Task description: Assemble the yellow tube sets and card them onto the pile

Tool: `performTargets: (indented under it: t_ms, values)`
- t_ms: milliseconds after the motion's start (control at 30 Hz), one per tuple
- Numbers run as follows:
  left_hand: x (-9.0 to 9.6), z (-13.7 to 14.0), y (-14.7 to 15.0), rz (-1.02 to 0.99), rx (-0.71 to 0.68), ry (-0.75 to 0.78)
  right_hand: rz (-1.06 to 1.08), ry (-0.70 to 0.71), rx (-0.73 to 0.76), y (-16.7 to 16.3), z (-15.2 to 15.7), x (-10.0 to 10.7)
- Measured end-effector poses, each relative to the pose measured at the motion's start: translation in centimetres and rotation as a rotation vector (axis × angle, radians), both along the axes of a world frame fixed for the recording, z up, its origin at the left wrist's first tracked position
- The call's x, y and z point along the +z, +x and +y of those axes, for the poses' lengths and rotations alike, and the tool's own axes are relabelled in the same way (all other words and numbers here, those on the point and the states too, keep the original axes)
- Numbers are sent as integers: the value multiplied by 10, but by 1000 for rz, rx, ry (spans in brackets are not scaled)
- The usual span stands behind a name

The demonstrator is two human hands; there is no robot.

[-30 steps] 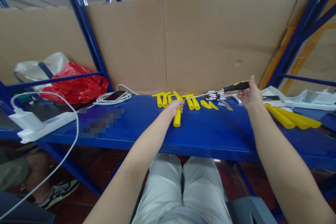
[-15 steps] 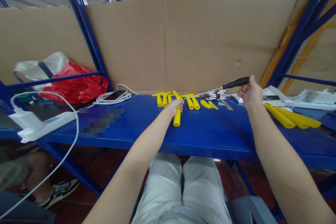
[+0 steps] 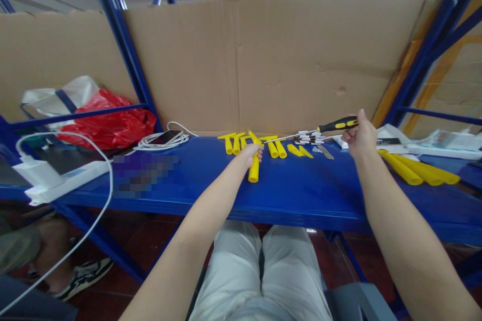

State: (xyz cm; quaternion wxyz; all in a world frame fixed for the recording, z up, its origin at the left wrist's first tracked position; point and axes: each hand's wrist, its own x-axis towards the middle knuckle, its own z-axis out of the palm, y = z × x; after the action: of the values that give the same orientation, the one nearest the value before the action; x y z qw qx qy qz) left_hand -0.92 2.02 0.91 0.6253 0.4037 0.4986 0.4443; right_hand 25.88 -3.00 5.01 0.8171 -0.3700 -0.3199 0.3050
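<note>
My left hand (image 3: 251, 154) is closed around a yellow plastic handle (image 3: 253, 173), a tube with a flat crosspiece at its top. In my right hand (image 3: 360, 134) is the grip of a long screwdriver (image 3: 337, 124), black with yellow patches. Its shaft points left and slightly down, and the tip meets the yellow handle at my left fingers; the exact contact is hidden. Similar yellow T-shaped handles (image 3: 228, 146) lie just behind on both sides. Right of them are flat yellow pieces (image 3: 294, 150), small white bits and a thin metal strip (image 3: 327, 153).
Several white-and-dark sticks (image 3: 309, 138) lie at the back. Long yellow tubes (image 3: 404, 168) and a white power strip (image 3: 440, 149) are on the right. On the left are another power strip (image 3: 71, 180), a coiled cable (image 3: 161, 141) and a red bag (image 3: 109, 123). Cardboard (image 3: 301, 60) walls the back.
The screwdriver has turned about its length, so yellow patches on its grip now show where it looked all black. Both hands stay in nearly the same place.
</note>
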Motion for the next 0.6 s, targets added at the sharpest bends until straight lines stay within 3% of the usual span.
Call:
performTargets:
  t_ms: [167, 433, 600]
  values:
    - [-1, 2, 0, 0, 4, 0, -2, 34, -21, -7, -5, 4]
    - [0, 3, -1, 18, 10, 0, 29, -55, 136, -9, -9, 9]
    - [-1, 4, -1, 17, 18, -7, -34, -37, 34, -7, -6, 4]
